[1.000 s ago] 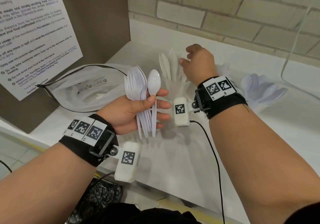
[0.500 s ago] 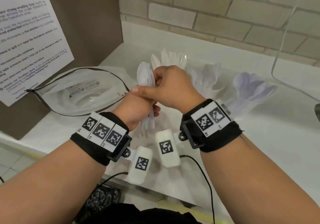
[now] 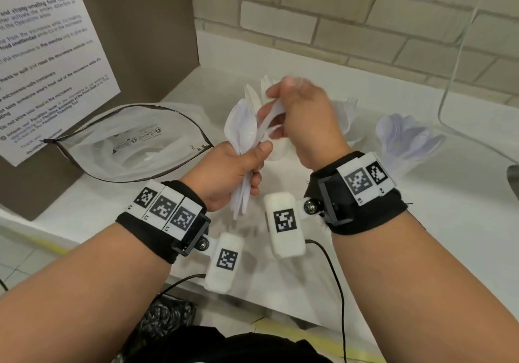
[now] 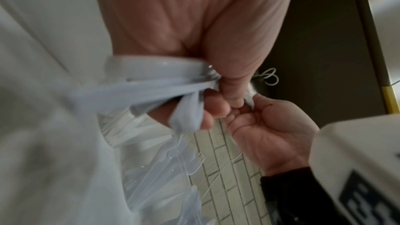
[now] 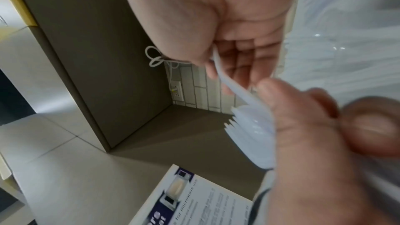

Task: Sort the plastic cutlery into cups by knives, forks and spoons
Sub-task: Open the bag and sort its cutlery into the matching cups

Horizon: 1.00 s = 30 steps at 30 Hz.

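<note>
Both hands work a bundle of white spoons at frame centre.

Head view: the left hand (image 3: 227,171) is wrapped round the bundle of spoons (image 3: 242,129), too overlapped to count; the right hand (image 3: 302,121), blurred, pinches one spoon handle (image 3: 269,115). A cup of spoons (image 3: 407,138) stands at right, an open bag (image 3: 126,143) at left. Left wrist view: spoon handles cross the clenched palm. Right wrist view: thumb and fingers pinch the single handle (image 5: 227,79).
</note>
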Available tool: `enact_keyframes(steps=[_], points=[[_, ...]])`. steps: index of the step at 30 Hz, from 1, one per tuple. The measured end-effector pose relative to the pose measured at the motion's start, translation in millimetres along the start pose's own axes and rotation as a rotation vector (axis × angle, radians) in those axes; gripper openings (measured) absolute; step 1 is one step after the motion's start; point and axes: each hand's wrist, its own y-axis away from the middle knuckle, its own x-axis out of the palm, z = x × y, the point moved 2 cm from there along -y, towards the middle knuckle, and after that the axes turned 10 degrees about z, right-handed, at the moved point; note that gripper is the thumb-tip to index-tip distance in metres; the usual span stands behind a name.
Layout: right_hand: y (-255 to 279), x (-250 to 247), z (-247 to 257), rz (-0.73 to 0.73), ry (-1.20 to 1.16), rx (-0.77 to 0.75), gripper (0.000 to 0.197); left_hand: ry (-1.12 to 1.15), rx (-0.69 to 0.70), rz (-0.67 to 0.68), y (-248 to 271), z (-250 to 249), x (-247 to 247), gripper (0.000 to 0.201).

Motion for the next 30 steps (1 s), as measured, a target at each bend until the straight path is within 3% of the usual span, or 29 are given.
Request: enact_keyframes(steps=[2,5,8,10,17,21,26,30], points=[[1,-5,11,-0.098,-0.198,-0.117,0.028,-0.012,0.005,-0.001,1,0,-1,0.021],[0,-12,22,-0.081,-0.128,-0.228,0.019,-0.052,-0.014,-0.021,0,1,-5,0.023],[-3,-10,20,0.102,0.314,-0.171,0.006,-0.102,-0.044,-0.033,-1,1,-5,0.022],[-3,-6,11,0.213,0.497,-0.144,0.014,-0.132,-0.063,-0.023,-1,0,-4,0.021],[-5,-4,-1,0.234,0.507,0.002,0.016,-0.245,-0.087,-0.010,0,5,-4,0.019],[-4,-4,3,0.262,0.544,-0.044,0.006,-0.253,-0.090,-0.009,-1,5,-3,0.015],[-9,-5,5,0.129,0.667,-0.163,0.009,-0.272,-0.077,0.024,-1,4,1,0.019],[-10,-7,7,0.213,0.753,-0.159,0.014,-0.268,-0.075,0.041,0,5,2,0.020]])
